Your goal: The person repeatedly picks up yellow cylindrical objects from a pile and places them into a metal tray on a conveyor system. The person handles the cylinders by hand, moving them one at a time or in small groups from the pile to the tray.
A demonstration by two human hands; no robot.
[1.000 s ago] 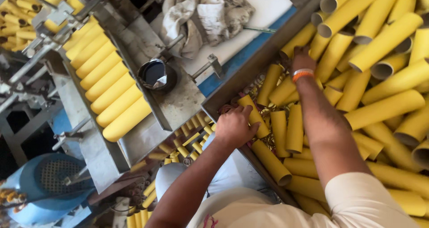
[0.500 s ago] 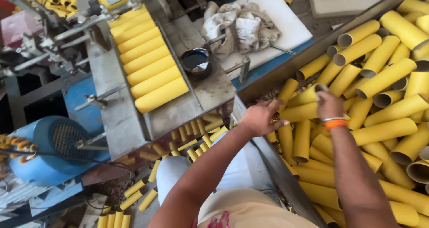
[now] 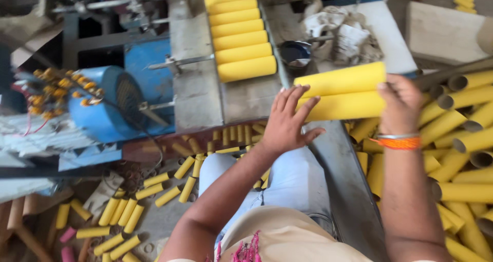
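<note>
Two yellow cardboard tubes [image 3: 341, 91] lie stacked between my hands, held sideways above the edge of the machine table. My right hand [image 3: 400, 104] grips their right ends; an orange band circles its wrist. My left hand [image 3: 286, 120] presses flat against their left ends, fingers spread. A row of several yellow tubes [image 3: 237, 31] lies side by side on the machine's feed tray, left of the held pair. To the right a bin [image 3: 462, 154] is piled with more yellow tubes.
A small dark bowl [image 3: 296, 54] and crumpled rags [image 3: 341, 33] sit on a white board beyond the held tubes. A blue motor [image 3: 105, 105] stands at the left. Short yellow tube pieces [image 3: 154, 190] litter the floor by my knees.
Both hands have come out of the bin, carrying two tubes up and left toward the machine. The view has swung left, bringing the feed tray to the centre.
</note>
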